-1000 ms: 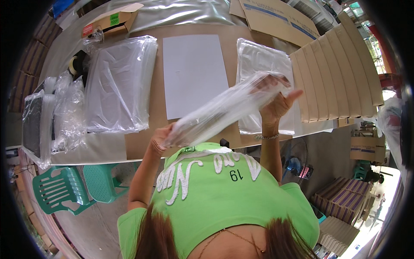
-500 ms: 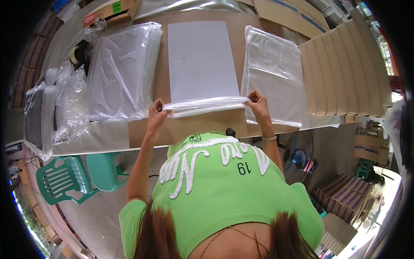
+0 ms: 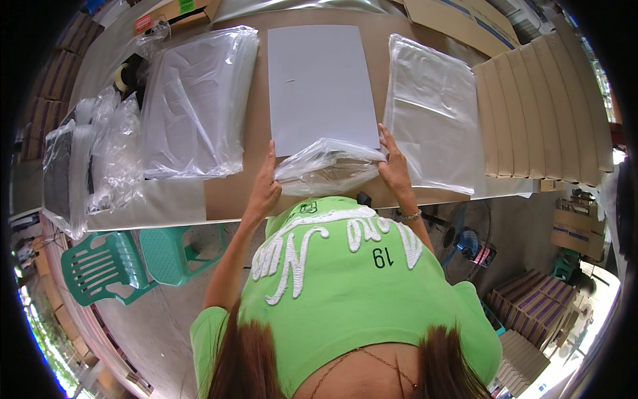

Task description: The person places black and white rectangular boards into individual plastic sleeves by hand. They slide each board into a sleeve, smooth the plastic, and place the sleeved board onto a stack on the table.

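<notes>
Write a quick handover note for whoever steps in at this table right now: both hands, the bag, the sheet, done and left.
Left hand: grips the left end of the clear plastic bag.
Right hand: grips its right end.
Bag: crumpled over the near edge of the white sheet, which lies flat on the brown table.
Done: bag mouth brought to the sheet's near edge.
Left: most of the sheet is uncovered; whether the edge is inside cannot be seen.

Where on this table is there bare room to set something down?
Bare strips lie between the left bag stack and the grey sheet, and along the near edge left of the left hand. The right side is crowded: bag pile, cardboard stack.
</notes>
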Action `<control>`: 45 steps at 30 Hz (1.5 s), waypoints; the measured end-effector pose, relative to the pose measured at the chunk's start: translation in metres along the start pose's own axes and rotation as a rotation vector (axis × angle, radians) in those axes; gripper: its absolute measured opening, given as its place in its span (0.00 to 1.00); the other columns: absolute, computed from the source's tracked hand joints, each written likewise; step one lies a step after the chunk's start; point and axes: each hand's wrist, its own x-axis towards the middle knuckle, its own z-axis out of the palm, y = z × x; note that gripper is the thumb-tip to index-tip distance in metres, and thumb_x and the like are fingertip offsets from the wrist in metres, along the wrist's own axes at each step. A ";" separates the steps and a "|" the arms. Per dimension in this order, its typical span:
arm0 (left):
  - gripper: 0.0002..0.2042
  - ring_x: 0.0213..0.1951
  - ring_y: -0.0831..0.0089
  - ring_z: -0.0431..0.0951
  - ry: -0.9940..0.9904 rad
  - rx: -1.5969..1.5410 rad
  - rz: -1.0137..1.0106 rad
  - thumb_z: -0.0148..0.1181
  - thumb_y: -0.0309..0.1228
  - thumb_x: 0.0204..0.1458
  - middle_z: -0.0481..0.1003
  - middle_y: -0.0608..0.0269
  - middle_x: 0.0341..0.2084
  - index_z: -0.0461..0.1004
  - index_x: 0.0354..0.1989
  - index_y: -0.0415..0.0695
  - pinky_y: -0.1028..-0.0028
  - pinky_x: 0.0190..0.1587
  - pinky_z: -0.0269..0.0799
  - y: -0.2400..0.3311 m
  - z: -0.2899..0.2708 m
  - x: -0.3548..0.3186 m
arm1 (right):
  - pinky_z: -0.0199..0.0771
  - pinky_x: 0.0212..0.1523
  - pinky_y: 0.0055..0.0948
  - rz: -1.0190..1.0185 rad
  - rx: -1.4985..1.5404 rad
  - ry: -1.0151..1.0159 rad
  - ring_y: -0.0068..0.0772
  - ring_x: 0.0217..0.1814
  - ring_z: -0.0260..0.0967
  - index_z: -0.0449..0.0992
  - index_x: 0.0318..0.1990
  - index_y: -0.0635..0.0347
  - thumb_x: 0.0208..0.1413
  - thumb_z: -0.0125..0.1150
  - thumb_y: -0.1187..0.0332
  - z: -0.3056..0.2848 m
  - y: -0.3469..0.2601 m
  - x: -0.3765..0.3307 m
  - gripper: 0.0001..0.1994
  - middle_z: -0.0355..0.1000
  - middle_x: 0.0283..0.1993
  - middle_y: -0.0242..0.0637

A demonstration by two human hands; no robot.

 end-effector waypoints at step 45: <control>0.18 0.29 0.75 0.61 0.392 -0.436 0.455 0.57 0.28 0.38 0.65 0.64 0.26 0.68 0.41 0.40 0.76 0.35 0.57 0.198 -0.132 -0.038 | 0.58 0.29 0.16 -0.483 0.621 0.081 0.21 0.27 0.62 0.71 0.28 0.65 0.40 0.61 0.77 -0.184 -0.177 -0.034 0.06 0.64 0.25 0.33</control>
